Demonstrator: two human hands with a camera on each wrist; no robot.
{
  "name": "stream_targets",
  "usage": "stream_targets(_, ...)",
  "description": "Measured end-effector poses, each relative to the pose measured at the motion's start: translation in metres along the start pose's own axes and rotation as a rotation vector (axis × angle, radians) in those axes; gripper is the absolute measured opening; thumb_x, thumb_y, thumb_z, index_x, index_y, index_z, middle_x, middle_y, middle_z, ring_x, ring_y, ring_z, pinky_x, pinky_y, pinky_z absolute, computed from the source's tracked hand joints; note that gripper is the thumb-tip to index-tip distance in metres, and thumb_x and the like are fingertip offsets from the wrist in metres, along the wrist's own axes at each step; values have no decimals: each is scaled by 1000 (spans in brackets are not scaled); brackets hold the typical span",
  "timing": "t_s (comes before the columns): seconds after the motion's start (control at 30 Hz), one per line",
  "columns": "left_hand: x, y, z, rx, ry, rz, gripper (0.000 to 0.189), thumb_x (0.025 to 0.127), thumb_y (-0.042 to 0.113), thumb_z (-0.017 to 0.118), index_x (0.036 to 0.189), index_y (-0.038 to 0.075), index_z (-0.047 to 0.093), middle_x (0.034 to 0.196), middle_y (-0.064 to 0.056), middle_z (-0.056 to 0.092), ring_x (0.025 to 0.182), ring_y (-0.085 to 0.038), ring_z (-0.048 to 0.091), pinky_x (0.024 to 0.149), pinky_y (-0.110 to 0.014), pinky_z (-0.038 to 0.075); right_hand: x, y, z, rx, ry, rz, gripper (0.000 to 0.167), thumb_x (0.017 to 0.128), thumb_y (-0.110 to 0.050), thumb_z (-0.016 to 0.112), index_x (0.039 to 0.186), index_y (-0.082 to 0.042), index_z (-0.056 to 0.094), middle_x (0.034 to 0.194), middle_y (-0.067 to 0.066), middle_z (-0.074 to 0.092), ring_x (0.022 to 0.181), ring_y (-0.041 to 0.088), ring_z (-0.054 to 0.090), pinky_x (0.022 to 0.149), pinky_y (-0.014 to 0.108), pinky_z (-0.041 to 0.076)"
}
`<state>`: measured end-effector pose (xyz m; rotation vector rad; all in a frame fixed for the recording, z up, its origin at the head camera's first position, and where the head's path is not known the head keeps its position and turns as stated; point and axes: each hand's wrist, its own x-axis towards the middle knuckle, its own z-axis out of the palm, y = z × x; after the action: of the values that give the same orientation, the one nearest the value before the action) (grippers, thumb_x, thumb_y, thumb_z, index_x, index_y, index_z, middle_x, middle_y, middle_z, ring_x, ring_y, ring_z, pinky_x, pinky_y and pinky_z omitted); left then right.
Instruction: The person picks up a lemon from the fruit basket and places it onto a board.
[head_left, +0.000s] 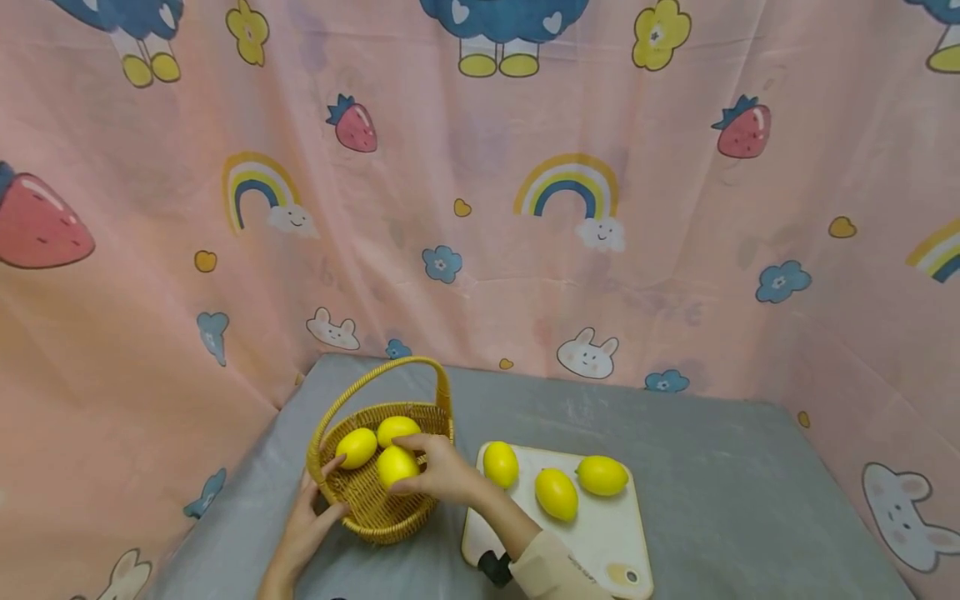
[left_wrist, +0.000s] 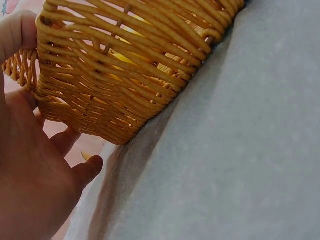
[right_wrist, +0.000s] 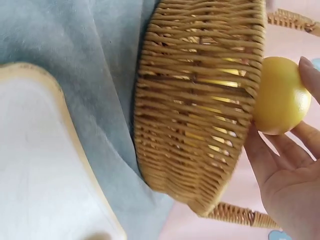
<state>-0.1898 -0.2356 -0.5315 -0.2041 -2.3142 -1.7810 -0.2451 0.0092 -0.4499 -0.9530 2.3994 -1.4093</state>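
A yellow wicker basket with a tall arched handle stands on the grey cloth, two lemons lying inside it. My right hand holds another lemon between thumb and fingers, over the basket's opening. In the right wrist view this lemon shows just past the woven rim. At the basket's left side, my left hand grips the rim near the foot of the handle. The left wrist view shows the thumb on the rim of the basket, other fingers against its outer wall.
Right of the basket lies a white cutting board with a tan edge. Three lemons rest on it, and my right forearm crosses its left part. Pink printed curtains hang behind and beside the grey-covered table.
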Motion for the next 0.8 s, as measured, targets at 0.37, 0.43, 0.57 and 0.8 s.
stream_targets(0.37, 2, 2, 1, -36, -2, -24, 67, 80, -7, 67, 144, 2, 48, 165, -13, 4, 148, -40, -1, 108, -67, 10, -28, 2, -27, 135, 43, -18, 62, 87, -16, 78, 141, 0, 54, 142, 16, 55, 120, 27, 56, 90, 36, 52)
stream_targets(0.43, 2, 2, 1, -33, -2, -27, 66, 81, -7, 67, 144, 1, 48, 165, -14, 4, 148, -40, -2, 108, -68, 10, -33, 2, -31, 142, 52, -18, 61, 87, -16, 78, 142, -2, 54, 142, 16, 54, 117, 27, 58, 88, 34, 53)
stream_targets(0.57, 2, 3, 2, -30, -4, -26, 66, 82, -7, 67, 144, 0, 47, 165, -17, 2, 148, -42, -4, 108, -68, 8, -47, 3, -40, 151, 74, -21, 61, 88, -17, 77, 142, -4, 54, 144, 17, 52, 118, 28, 58, 89, 34, 53)
stream_targets(0.8, 2, 4, 0, -32, 1, -15, 67, 80, -7, 68, 143, -1, 48, 165, -18, 3, 148, -40, -3, 110, -65, 5, -75, 15, -53, 178, 122, -11, 60, 87, -15, 78, 141, -2, 54, 142, 17, 55, 118, 30, 57, 91, 37, 52)
